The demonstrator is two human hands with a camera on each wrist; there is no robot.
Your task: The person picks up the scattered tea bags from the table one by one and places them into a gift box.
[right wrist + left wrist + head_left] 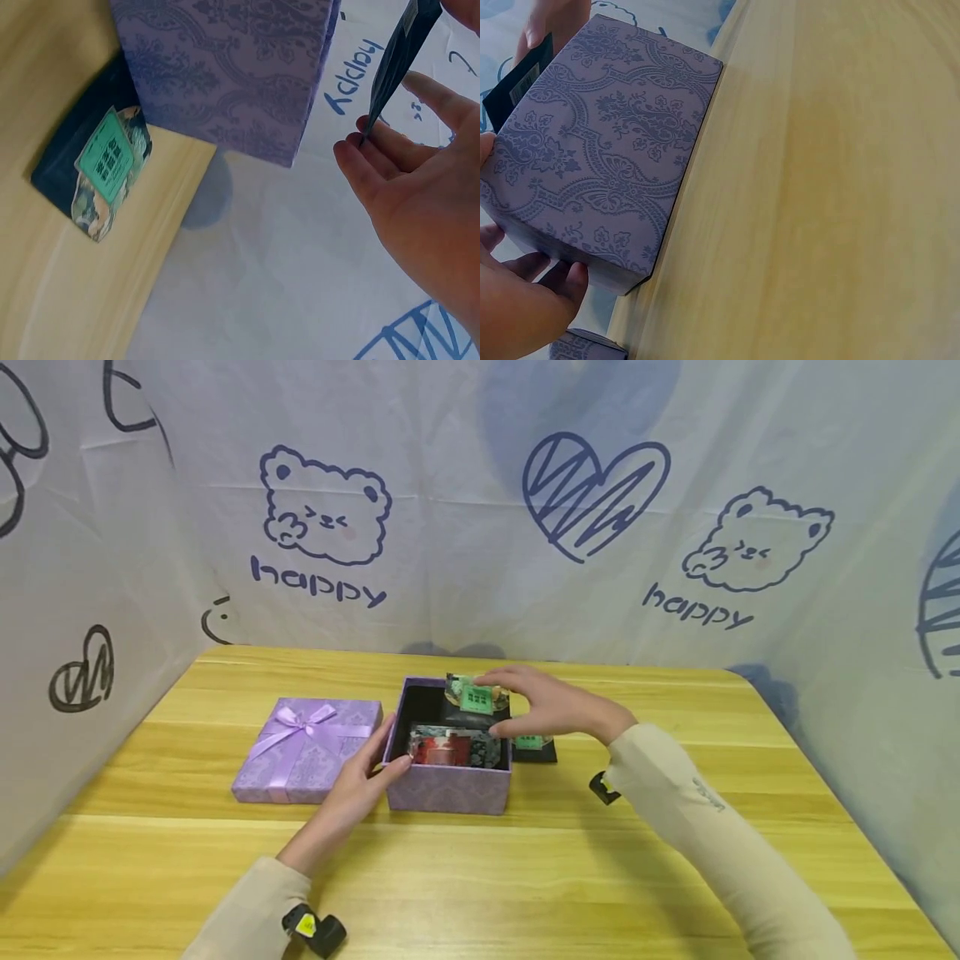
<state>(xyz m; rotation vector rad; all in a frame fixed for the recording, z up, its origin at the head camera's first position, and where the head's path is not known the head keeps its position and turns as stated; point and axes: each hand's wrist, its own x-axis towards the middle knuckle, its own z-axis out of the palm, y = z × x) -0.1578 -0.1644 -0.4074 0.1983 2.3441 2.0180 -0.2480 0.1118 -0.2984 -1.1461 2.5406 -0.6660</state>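
My left hand (358, 789) grips a purple patterned box (448, 791) at its left side, thumb at the front rim, fingers along the side wall (532, 292). Over the back right of the open box, my right hand (551, 703) pinches a dark pouch with a green label (476, 697). Edge-on in the right wrist view, the pouch (397, 64) stands between thumb and fingers. A red and dark pouch (450, 749) leans inside the box near the front wall. Part of the black interior shows at the left.
Another dark pouch with a green label (105, 176) lies on the wooden table (480, 885), right against the box's right side. Left of the box rests its purple lid (318, 747) with a ribbon bow. Behind the table hangs a white cloth (450, 527) with drawings.
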